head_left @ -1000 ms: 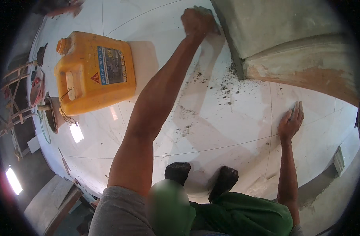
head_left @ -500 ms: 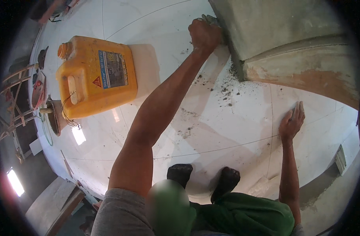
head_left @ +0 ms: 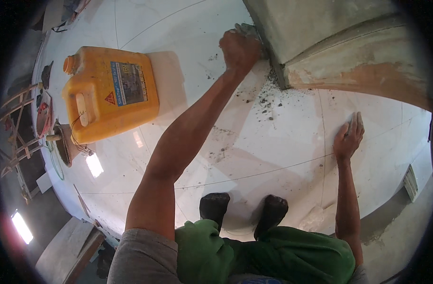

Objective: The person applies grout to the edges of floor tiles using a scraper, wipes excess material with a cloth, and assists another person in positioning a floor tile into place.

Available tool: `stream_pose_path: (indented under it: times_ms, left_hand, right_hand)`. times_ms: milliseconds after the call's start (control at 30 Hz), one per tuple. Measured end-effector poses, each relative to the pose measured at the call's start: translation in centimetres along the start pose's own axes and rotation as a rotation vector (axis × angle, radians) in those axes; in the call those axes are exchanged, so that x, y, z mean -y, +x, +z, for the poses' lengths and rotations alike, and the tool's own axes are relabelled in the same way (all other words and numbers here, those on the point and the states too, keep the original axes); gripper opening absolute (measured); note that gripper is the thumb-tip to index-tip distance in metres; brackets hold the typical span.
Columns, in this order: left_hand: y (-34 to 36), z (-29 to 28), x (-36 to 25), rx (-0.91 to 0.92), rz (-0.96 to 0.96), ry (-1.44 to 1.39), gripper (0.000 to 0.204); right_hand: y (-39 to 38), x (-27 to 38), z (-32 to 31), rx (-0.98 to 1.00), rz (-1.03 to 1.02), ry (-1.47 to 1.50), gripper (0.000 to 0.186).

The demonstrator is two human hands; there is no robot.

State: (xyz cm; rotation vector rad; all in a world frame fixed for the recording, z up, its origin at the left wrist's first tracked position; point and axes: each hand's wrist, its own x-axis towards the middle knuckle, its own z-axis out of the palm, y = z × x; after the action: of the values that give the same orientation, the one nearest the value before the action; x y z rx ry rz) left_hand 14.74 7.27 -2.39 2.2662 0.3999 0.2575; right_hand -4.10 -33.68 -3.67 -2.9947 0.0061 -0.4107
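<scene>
Left hand (head_left: 241, 49) is curled, its contents unclear; right hand (head_left: 348, 140) is laid flat, empty; dark crumbly grit (head_left: 265, 100) is left strewn on glossy white tiles (head_left: 280, 139).

The jug (head_left: 100, 113) is orange, the dark-lined floor (head_left: 268, 151) white, trousers (head_left: 297, 253) green, footwear (head_left: 214, 207) apparently black.

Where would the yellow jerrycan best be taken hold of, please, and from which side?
Probably by the handle of the yellow jerrycan, coming from the person's left: its bar faces that way, and the slot behind it looks open. Avoid the wire hanging there.
</scene>
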Motion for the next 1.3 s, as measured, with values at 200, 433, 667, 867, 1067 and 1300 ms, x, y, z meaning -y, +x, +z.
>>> stream_pose_path:
  times_ms: [200, 433, 667, 867, 1067, 1300]
  left_hand:
    - [-0.7, -1.3, 1.7, 0.077, -0.019, -0.211, 0.025]
    - [-1.6, -0.8, -1.3, 0.025, 0.031, -0.021, 0.024]
    - [-3.3, -1.0, 2.1, 0.11, 0.091, -0.143, 0.027]
    - [-7.4, -0.2, 1.1, 0.041, 0.188, 0.068, 0.024]
    - [-7.5, 1.2, -0.3, -0.025, 0.224, 0.434, 0.021]
    - [-9.1, -1.3, -3.6, 0.069, 0.001, -0.003, 0.027]
  right_hand:
    - [-0.9, -0.1, 0.1, 0.012, 0.009, -0.009, 0.051]
    - [-0.2, -1.2, -0.4, 0.017, 0.037, -0.045, 0.052]
    - [-0.4, -1.2, -0.1, 0.012, 0.032, -0.032, 0.053]
    - [-0.2, -0.1, 0.3, -0.028, 0.036, -0.024, 0.05]
    - [-0.6, -0.9, 0.5, -0.012, 0.048, -0.029, 0.052]
    - [-0.9, -1.8, 0.2, -0.023, 0.035, -0.008, 0.054]
